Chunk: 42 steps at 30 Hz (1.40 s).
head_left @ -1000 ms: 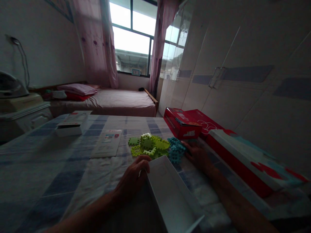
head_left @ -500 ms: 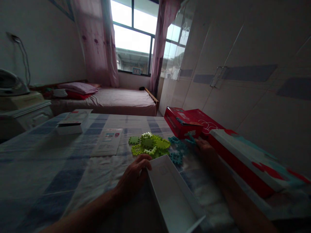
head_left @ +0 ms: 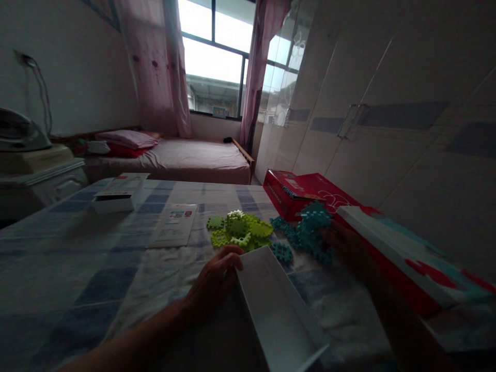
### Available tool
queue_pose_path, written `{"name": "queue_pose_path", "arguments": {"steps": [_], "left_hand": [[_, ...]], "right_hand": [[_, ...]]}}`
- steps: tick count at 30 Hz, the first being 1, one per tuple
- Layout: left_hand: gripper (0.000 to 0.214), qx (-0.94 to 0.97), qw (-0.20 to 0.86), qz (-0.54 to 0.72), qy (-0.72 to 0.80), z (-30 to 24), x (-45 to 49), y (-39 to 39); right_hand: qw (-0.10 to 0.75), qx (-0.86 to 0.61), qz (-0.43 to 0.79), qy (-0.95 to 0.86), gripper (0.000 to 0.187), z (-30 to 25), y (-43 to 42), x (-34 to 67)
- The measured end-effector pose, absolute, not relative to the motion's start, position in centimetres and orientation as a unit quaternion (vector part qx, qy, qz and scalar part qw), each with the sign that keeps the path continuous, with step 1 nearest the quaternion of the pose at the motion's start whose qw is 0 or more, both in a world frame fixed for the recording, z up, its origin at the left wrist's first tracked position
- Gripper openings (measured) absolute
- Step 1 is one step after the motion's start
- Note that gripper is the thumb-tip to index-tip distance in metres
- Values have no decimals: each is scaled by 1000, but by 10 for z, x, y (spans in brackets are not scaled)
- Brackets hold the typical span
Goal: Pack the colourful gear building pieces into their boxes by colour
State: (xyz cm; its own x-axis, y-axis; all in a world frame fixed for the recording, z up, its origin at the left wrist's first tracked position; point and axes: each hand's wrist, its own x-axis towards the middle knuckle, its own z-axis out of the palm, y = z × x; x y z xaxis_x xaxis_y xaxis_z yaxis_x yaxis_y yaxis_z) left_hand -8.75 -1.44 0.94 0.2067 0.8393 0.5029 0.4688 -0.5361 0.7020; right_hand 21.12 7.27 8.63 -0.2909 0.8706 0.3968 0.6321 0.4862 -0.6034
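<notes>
- The left hand (head_left: 217,281) grips the far end wall of an open white cardboard box (head_left: 277,310), fingers curled over its rim and thumb on the outside; the box lies tilted on the blue-and-white checked bedcover (head_left: 96,268), just in front of the person.
- The right hand (head_left: 349,245) holds up a clump of teal interlocking foam puzzle tiles (head_left: 313,227), fingers closed around its right side; the clump is lifted off the cover, just beside the box's far right corner.
- One loose teal foam tile (head_left: 282,252) lies flat on the cover, close to the box's far rim.
- A heap of lime-green foam puzzle tiles (head_left: 242,231) rests on the cover just beyond the left hand.
- A printed paper leaflet (head_left: 174,231) lies flat to the left of the green heap.
- A red cardboard carton (head_left: 294,194) stands behind the teal clump, against the wardrobe.
- A flat white lidded box (head_left: 116,199) sits well apart, far left.
</notes>
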Motion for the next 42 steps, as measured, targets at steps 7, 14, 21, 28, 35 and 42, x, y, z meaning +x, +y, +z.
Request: {"name": "queue_pose_path", "arguments": {"steps": [7,14,21,28,35,42], "left_hand": [[21,754,193,451,436,8,-87,-14],[19,756,198,451,431,7,-86,-13],[22,745,208,452,445,6,-87,-15],[21,748,204,451,442,9,-87,-14],[25,759,172,462,425,9,-88,-16],[25,770,145,463,416,13,-86,-19]], "right_hand": [[119,-347,345,-864,26,113,4,164],[177,-435,217,-856,34,99,23,153],[95,-437,60,-892,42,55,72,154],[118,-445,46,-886,39,46,73,150],[215,-385,193,-877,44,97,33,159],[95,-310,117,-939,30,87,6,148]]}}
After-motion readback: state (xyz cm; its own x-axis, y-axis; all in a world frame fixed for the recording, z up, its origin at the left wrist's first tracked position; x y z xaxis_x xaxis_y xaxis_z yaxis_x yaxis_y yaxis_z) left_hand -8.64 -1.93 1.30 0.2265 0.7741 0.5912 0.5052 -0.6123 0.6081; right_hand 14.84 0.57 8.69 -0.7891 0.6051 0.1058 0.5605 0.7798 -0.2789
